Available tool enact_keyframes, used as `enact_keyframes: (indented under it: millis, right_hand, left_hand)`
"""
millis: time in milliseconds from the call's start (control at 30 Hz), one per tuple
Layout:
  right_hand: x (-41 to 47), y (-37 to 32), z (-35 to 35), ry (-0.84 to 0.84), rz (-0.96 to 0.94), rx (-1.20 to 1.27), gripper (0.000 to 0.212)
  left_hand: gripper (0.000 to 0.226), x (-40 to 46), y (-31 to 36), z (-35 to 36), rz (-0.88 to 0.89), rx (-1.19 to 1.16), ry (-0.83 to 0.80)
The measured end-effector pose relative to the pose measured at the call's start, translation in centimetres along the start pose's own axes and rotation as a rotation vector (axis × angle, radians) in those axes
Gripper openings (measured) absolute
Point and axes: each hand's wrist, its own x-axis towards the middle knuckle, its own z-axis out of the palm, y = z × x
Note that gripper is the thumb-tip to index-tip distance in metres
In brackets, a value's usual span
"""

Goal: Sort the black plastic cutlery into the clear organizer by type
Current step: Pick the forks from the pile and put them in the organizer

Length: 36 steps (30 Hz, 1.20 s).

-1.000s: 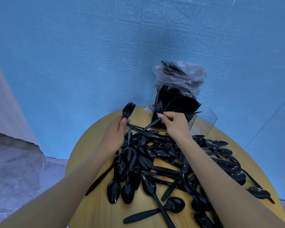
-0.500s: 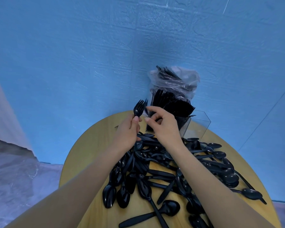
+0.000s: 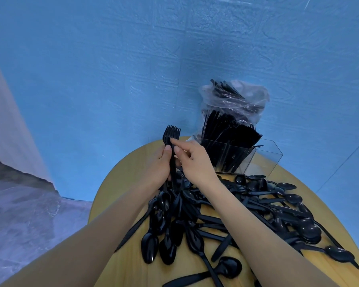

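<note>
Left hand point(image 3: 161, 162) fingers grip forks point(image 3: 171, 134) upright; right hand point(image 3: 195, 160) fingers pinch necks.

black forks point(image 3: 171, 133), clear organizer point(image 3: 263, 160), yellow wooden table point(image 3: 133, 264), blue brick-patterned wall point(image 3: 133, 59).
</note>
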Motion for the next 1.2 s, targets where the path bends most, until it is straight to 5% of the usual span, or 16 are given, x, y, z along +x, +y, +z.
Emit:
enact_keyframes:
  millis: [233,467,633,767,867,967,1200]
  right_hand:
    - [3.0,3.6,-0.1,0.029,0.196,-0.202,0.024]
    - [4.1,5.7,1.5,-0.228,0.277,-0.613,0.022]
    - [3.8,5.8,0.7,-0.117,0.27,-0.539,0.017]
    - [2.2,4.1,-1.4,0.038,0.186,-0.325,0.006]
    - [0.0,2.5,-2.1,0.037,0.087,-0.261,0.021]
    - [-2.0,1.7,-2.0,-0.003,-0.052,-0.345,0.043]
    - [-4.2,1.1,-2.5,-0.048,-0.166,-0.517,0.036]
  left_hand:
    - [0.039,0.7,-1.1,-2.7,-0.053,0.005,0.071]
    - [0.038,0.9,-1.6,-3.7,-0.066,-0.024,0.082]
    - [0.035,0.9,-1.9,-3.6,-0.079,-0.032,0.086]
    - [0.035,0.8,-2.0,-2.8,-0.068,-0.041,0.098]
    - [0.035,0.4,-1.7,-1.7,-0.068,-0.054,0.09]
    - [0.036,-0.4,-1.3,-0.2,-0.066,-0.062,0.063]
    - [0.042,-1.9,-0.7,2.3,-0.041,0.002,0.015]
